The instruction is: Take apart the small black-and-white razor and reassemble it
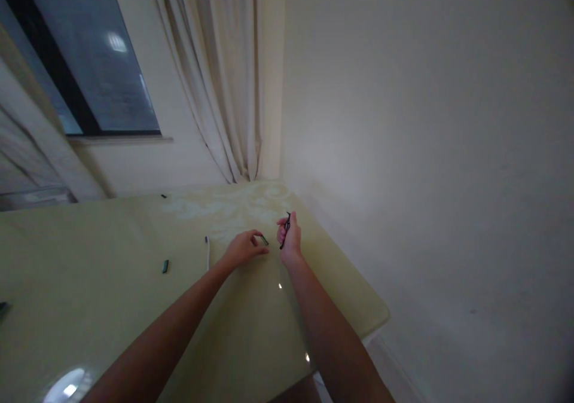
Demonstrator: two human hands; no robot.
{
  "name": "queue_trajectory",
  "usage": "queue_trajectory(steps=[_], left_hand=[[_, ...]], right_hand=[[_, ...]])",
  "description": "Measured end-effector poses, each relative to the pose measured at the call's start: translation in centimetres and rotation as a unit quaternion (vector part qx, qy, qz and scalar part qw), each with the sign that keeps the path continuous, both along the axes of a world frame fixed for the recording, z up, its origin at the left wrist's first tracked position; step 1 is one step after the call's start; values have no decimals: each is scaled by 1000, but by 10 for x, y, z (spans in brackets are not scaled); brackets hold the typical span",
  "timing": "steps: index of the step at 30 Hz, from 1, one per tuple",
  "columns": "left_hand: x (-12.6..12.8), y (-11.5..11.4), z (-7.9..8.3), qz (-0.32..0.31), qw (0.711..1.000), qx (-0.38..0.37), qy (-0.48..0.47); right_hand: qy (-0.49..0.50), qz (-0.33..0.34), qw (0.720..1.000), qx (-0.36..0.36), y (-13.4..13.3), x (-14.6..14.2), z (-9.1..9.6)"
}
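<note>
My left hand (246, 249) is over the table, its thumb and fingers curled around a small dark green rectangular piece (265, 240). The piece lies between the fingertips, tilted, and is too small to name. Just to the right, my right hand (291, 238) is closed around a slim dark tool (286, 231) with a thin, forked-looking tip pointing up. It resembles small pliers or scissors, but I cannot tell which. A gap separates the two hands.
The glossy pale table (112, 307) meets the wall (403, 122) at the right. Left of my hands lie another small dark green piece (165, 266) and a white stick with a dark end (207, 252). A small dark piece (164, 196) is near the far edge. Curtains (224, 80) hang behind.
</note>
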State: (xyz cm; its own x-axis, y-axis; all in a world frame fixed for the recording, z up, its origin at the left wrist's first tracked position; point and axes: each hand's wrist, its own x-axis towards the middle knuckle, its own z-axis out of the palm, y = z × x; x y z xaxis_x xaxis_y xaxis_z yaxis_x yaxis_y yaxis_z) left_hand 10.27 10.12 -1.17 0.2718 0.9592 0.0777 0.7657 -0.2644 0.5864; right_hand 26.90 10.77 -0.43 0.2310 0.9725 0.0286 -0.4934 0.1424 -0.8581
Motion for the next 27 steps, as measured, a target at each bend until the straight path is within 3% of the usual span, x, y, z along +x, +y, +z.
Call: queue_trajectory(steps=[6,9,11,14,15,17,21,27], left_hand=[[-88,-41,9,26,999,27,14],[-118,-50,10,78,995,63,29],[-137,-55,7,107,990,84,40],[-173,-62,-2,180,976,91,79],[-186,-64,-5,214,969,80,90],[-211,-67,-12,231,967,49,92],[-236,-68,-23,213,975,17,62],[-234,-64,-29,193,979,33,57]], right_hand=[[0,26,1000,-6,-4,-13,5],[-112,35,993,13,-5,-13,5],[-285,32,957,51,-7,-7,3],[-543,31,835,83,-11,6,-2],[-595,45,798,81,-12,9,-3],[-653,78,750,79,-14,11,-6],[-687,90,717,72,-15,8,-9],[-713,5,701,-16,-14,10,-11]])
